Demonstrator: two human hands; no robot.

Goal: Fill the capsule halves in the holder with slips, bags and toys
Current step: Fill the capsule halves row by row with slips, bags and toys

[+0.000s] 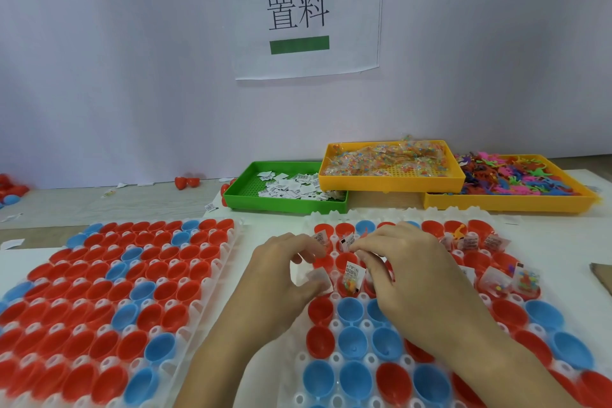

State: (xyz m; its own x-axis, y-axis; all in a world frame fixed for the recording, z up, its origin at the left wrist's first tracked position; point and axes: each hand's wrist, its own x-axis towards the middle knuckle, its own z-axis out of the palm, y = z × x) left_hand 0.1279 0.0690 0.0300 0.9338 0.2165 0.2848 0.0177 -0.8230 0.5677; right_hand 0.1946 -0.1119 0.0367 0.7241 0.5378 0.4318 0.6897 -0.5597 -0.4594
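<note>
A white holder [299, 363] in front of me carries red and blue capsule halves [351, 310]. Halves in its far rows hold paper slips [351, 272], small bags of beads [526, 279] and an orange toy [459, 230]. My left hand [281, 278] hovers over the holder's left edge and holds a small stack of white slips [319, 277] between thumb and fingers. My right hand [402, 262] is beside it over the second row, fingertips pinching a slip at a red half. A second holder [217, 265] on the left has bare red and blue halves.
At the back stand a green tray [284, 205] of slips, a yellow tray [390, 180] of bead bags stacked partly over it, and a yellow tray [506, 202] of coloured toys. Loose capsule halves [186, 181] and stray slips lie by the wall. A paper sign [298, 13] hangs above.
</note>
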